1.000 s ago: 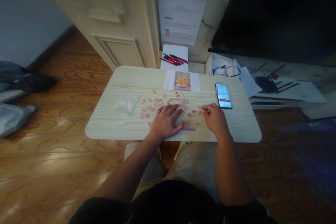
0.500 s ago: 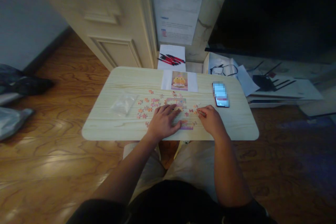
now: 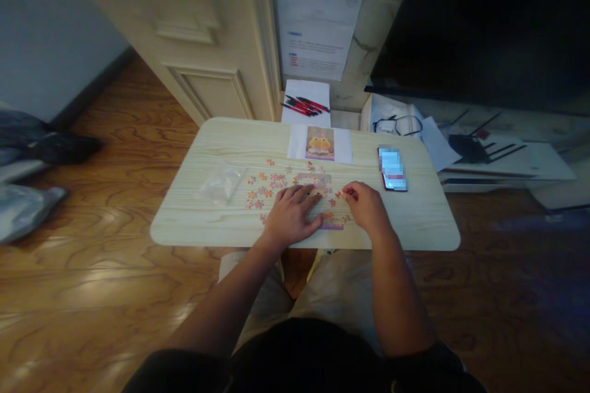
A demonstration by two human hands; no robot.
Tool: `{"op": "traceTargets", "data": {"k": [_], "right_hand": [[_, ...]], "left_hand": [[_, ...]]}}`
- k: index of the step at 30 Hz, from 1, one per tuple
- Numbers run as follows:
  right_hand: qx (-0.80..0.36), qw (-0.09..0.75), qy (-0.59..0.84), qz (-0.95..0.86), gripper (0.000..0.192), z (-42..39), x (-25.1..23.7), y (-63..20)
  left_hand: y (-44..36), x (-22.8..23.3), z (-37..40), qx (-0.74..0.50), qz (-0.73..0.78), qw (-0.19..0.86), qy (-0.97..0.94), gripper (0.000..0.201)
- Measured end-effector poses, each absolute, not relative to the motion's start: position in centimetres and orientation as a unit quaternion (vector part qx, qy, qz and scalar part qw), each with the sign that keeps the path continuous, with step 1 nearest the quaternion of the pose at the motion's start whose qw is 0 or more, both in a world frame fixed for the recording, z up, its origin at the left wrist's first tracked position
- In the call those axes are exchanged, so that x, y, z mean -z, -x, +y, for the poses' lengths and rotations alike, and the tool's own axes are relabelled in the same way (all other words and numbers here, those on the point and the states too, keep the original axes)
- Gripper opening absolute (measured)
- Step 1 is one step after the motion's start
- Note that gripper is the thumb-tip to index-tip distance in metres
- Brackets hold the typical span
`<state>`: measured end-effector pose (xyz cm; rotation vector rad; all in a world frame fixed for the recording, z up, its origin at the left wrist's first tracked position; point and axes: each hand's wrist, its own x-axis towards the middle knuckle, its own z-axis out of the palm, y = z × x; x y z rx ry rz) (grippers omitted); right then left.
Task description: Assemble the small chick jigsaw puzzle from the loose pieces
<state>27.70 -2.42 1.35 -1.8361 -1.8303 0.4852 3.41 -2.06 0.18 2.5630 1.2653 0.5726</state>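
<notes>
While the left hand (image 3: 291,216) lay flat and open on the assembled puzzle section (image 3: 322,204) at the near middle of the tabletop (image 3: 415,221), the right hand (image 3: 366,204) pinched a loose puzzle piece (image 3: 342,194) just right of it; thin, light and easily bent, it seemed best gripped by its edges.
</notes>
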Motion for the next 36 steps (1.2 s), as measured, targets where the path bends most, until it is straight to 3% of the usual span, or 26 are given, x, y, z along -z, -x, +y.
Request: {"op": "traceTargets", "data": {"k": [19, 36], "right_hand": [[-0.278, 0.233, 0.645, -0.672, 0.022, -0.6, -1.8, -25.2], [-0.274, 0.215, 0.667, -0.659, 0.018, -0.7, -1.8, -25.7]], "left_hand": [[-3.3, -0.2, -2.2, -0.21, 0.44, 0.119, -0.865, 0.044], [-3.4, -0.1, -2.2, -0.206, 0.443, 0.115, -0.865, 0.045]]}}
